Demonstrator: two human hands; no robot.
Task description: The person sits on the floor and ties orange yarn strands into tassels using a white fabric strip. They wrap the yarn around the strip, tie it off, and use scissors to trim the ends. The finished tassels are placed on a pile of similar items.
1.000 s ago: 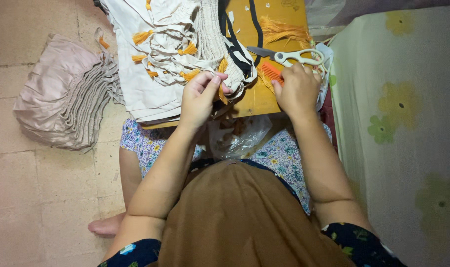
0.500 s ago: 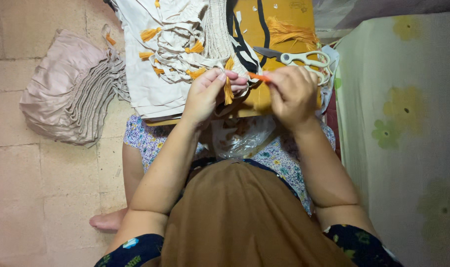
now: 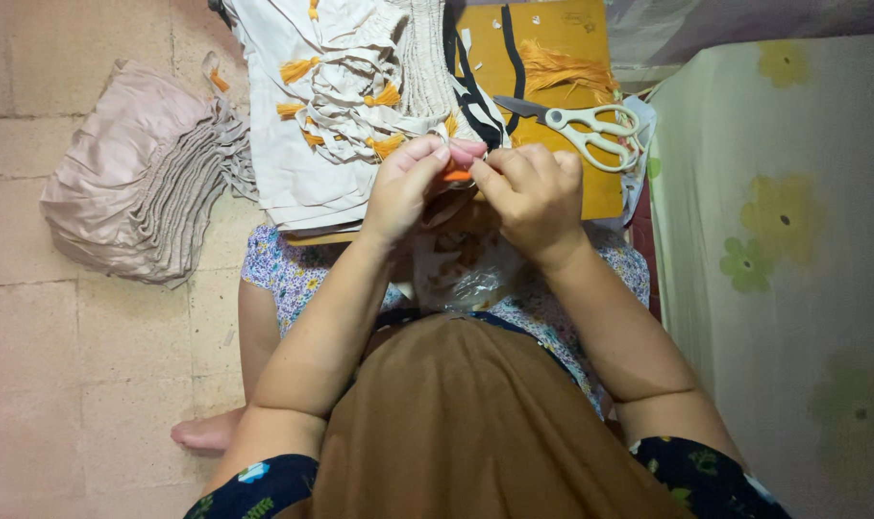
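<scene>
Orange thread, a small tassel (image 3: 458, 175), sits pinched between the left hand (image 3: 410, 187) and right hand (image 3: 533, 192), both clenched on it with fingertips meeting, seemingly so the strands stay bunched. It hangs just above the cream garments (image 3: 312, 115) with finished tassels. White-handled scissors (image 3: 576, 123) lie near on the yellow board (image 3: 590, 187).

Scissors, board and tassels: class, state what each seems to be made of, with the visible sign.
Scissors: dark metal blades, seemingly; glossy cream handles look like plastic.
Board: flat, stiff, matte mustard sheet; wood or painted fibreboard, hard to tell.
Tassels: bunched orange threads with frayed ends, probably yarn.
Both hands, left and right, pinch a small orange piece.
</scene>
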